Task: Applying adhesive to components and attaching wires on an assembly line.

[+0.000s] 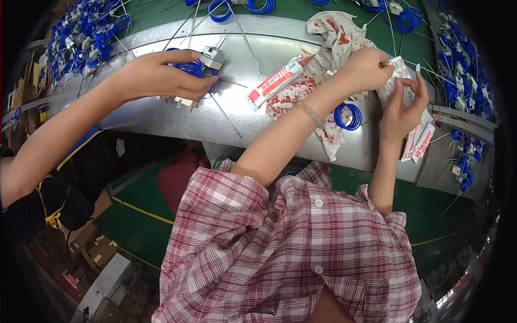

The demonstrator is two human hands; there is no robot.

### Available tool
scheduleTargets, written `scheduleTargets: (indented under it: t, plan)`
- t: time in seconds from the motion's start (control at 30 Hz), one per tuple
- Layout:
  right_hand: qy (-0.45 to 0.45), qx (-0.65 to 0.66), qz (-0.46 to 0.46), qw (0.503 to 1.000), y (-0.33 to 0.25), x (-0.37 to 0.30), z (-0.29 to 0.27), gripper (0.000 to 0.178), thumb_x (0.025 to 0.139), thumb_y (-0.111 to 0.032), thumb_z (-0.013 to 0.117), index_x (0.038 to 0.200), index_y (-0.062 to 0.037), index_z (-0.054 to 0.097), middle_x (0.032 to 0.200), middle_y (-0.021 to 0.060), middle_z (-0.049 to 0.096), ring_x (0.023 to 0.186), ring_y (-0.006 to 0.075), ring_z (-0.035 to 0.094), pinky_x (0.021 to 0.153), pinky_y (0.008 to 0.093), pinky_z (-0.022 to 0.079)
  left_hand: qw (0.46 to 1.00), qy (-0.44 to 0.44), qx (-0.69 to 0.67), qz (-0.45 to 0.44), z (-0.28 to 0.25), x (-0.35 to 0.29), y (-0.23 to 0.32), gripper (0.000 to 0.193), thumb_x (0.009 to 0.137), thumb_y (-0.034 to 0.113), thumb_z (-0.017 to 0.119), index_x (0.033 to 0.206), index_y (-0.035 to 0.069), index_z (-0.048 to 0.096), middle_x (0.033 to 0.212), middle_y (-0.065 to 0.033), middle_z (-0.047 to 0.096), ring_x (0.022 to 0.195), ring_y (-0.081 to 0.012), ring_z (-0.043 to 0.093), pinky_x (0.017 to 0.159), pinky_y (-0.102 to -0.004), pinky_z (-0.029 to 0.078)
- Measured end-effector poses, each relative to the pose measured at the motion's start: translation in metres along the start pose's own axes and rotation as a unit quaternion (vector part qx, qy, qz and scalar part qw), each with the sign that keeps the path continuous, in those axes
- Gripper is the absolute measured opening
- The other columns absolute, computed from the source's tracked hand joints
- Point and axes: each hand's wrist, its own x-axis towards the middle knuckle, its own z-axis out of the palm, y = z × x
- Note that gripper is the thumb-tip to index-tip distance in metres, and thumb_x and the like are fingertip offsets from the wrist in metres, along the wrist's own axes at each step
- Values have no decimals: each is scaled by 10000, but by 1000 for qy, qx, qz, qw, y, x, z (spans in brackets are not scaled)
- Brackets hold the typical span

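Over the right part of the metal table, my left hand (369, 69) is closed, its fingertips pressed together at the edge of a white printed packet (399, 67). What they pinch is too small to make out. My right hand (405, 110) is beside it, thumb and index finger pinched together in front of the packet, another finger raised; its hold is also unclear. Below my left wrist lies a coil of blue tubing (348, 117). A red-and-white tube (276, 83) with a red nozzle rests on a red-stained cloth (293, 102) left of my left forearm.
At the left, a co-worker's hand (186, 75) holds a blue-coiled part with a grey-white block (213, 57). Another stained rag (336, 35) lies behind. More red-and-white tubes (420, 141) lie at the right. Piles of blue-coiled parts (89, 37) line both sides, with thin metal rods sticking out.
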Motion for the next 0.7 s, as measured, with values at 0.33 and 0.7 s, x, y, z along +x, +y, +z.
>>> scheduleTargets:
  t: [0.33,0.7]
  plan:
    - [-14,174,30,984,-9,23,3,497,801,28,579,1260,-15,396,1088,108,564,926,182,556,868,310,411,999,-17,7,42,-1,-1,-6,259,785,217,540,832,-20,636,713,-180,622,665,-282,621,634,-366,477]
    - [-19,63,-69,995,-3,8,19,507,770,49,563,1254,-25,433,1116,118,561,914,223,580,853,350,396,997,-27,-57,43,-5,2,-17,292,782,155,545,980,-42,630,765,-157,647,670,-214,621,632,-316,485]
